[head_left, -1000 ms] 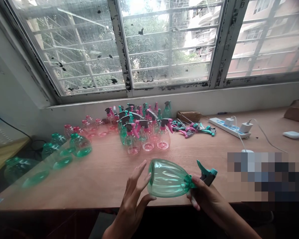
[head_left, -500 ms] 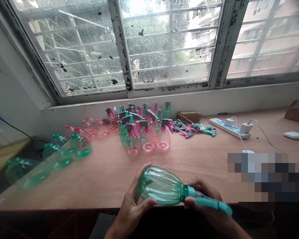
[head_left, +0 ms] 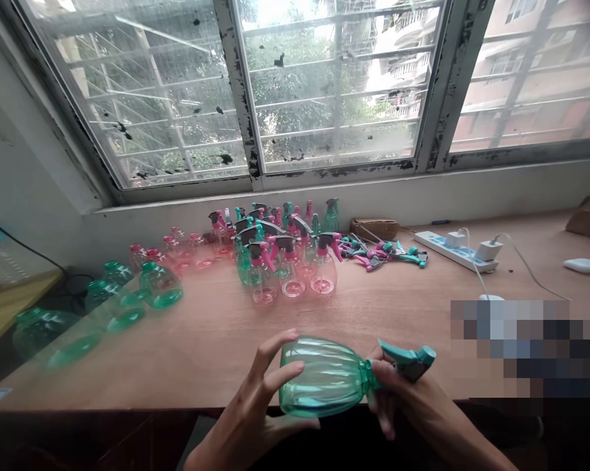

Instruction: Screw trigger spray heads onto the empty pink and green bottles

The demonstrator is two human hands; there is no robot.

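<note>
Green spray bottle lies sideways between both hands, over near edge of table. I see left hand cupping bottle base, fingers curled over ribbed body. Right hand closed round neck, teal trigger head poking out just above knuckles. I cannot tell if head sits tight. Beyond grip, well apart: cluster of assembled bottles. Far left of grip: empty green bottles, empty pink bottles behind them. Beyond right hand: loose trigger heads, then power strip.
</note>
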